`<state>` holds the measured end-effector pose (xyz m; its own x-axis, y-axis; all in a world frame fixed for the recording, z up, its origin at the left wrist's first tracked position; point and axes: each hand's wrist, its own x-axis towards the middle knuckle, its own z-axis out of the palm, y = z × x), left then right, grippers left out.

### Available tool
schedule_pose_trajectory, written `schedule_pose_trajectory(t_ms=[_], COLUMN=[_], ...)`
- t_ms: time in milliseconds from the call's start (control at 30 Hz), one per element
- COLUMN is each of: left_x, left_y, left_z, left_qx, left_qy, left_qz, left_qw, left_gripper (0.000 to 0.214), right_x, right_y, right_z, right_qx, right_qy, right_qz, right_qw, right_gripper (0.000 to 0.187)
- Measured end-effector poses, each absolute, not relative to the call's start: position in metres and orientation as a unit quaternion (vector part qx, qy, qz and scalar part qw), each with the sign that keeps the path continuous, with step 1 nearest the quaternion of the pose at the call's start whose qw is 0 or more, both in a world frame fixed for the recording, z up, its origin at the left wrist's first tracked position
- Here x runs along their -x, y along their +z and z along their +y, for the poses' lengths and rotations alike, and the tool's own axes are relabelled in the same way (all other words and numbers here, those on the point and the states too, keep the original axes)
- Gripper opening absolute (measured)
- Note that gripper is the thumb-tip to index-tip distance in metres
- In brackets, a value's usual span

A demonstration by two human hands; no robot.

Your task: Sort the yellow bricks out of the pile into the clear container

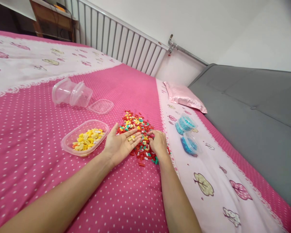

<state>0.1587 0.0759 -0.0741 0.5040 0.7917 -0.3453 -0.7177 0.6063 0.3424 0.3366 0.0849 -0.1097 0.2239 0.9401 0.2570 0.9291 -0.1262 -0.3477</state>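
Observation:
Palm up, my left hand has its fingers stretched flat, and a few small yellow toy bricks lie on them. Beside it, my right hand is closed in a pinch over the pile; what its fingertips hold, if anything, cannot be made out. Under and around both hands spreads a pile of small toy bricks, mostly red, with yellow, green and white ones mixed in. To the left of my left hand, a clear plastic tub contains yellow bricks, with some white and an orange one.
Clear containers lie on their side at back left, near a clear lid. Two tubs of blue pieces stand on the right. A pink pillow rests by the grey headboard. Pink dotted bedding covers the bed.

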Motion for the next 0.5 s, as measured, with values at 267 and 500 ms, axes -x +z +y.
schedule_pose_trajectory(t_ms=[267, 500], left_x=[-0.1588, -0.1588], left_y=[-0.0735, -0.0751], left_z=[0.0761, 0.0764], left_qx=[-0.08, -0.088], left_qy=[0.437, 0.438], left_qz=[0.245, 0.243], left_qw=[0.862, 0.861], left_gripper=[0.075, 0.073], right_x=[-0.3375, -0.3355], right_y=[-0.1166, -0.113], right_z=[0.0869, 0.0867], right_qx=[0.738, 0.753], right_qy=[0.029, 0.031], right_qz=[-0.641, -0.623], right_qw=[0.21, 0.207], right_gripper=[0.023, 0.01])
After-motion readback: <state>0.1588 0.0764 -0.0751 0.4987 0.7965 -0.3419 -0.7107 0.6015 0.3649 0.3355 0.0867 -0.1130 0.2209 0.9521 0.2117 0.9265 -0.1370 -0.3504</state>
